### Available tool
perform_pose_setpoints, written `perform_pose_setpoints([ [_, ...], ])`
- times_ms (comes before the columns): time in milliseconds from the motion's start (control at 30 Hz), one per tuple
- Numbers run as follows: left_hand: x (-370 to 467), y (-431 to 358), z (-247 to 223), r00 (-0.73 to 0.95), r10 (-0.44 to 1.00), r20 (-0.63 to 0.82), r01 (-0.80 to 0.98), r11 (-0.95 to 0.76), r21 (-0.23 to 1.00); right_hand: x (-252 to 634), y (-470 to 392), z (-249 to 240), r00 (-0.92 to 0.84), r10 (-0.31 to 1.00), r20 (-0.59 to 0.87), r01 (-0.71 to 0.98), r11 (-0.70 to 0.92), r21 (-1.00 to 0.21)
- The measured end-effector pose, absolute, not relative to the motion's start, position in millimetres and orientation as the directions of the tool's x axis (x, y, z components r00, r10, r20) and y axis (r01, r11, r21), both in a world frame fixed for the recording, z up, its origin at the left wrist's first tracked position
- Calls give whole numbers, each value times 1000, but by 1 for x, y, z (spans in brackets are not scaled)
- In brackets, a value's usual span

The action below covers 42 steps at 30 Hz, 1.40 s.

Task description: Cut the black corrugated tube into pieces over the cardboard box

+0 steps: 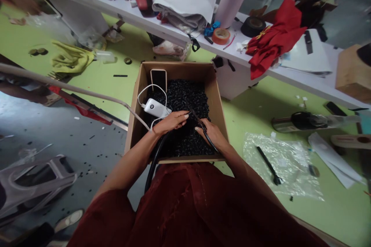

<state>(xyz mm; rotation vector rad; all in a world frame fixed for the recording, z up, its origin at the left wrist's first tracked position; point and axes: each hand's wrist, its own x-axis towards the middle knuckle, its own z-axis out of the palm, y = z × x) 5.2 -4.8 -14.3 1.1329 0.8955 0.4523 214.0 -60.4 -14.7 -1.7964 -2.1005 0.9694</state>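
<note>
My left hand (174,120) is closed on a long black tube (156,158) that runs down over the box's near edge. Its fingertips are close to the dark blades of the scissors (208,139), whose black handles my right hand (213,133) grips. Both hands are above a cardboard box (222,112) holding a heap of small black pieces (185,90). Where blades and tube meet is too dark to make out. A white power bank (156,107) with a white cable lies at the box's left side, near my left wrist. A phone (159,80) leans against the far wall.
Behind the box runs a white shelf (139,15) with an orange tape roll (220,36) and red cloth (274,40). On the green table are a clear plastic bag (290,162), a steel bottle (282,124) and yellow cloth (71,58). A stool (37,185) stands at lower left.
</note>
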Motion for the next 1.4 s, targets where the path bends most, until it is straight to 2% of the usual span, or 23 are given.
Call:
perform_pose_setpoints([
  [233, 5, -4, -18, 577, 720, -386, 111, 399, 910, 215, -61, -16, -223, 939, -263, 826, 39, -562],
  [767, 8, -4, -17, 502, 738, -450, 136, 447, 884, 215, -58, -25, -160, 930, -330, 927, 26, -375],
  [1067, 10, -4, -16, 477, 738, -477, 131, 477, 869, 215, -58, -28, -116, 955, -274, 952, 28, -306],
  [1200, 10, -2, -12, 431, 754, -496, 50, 529, 847, 216, -60, -29, -108, 960, -257, 951, 25, -308],
  [1400, 4, 0, -7, 501, 744, -443, -91, 554, 828, 216, -60, -30, -101, 964, -246, 931, 4, -365],
])
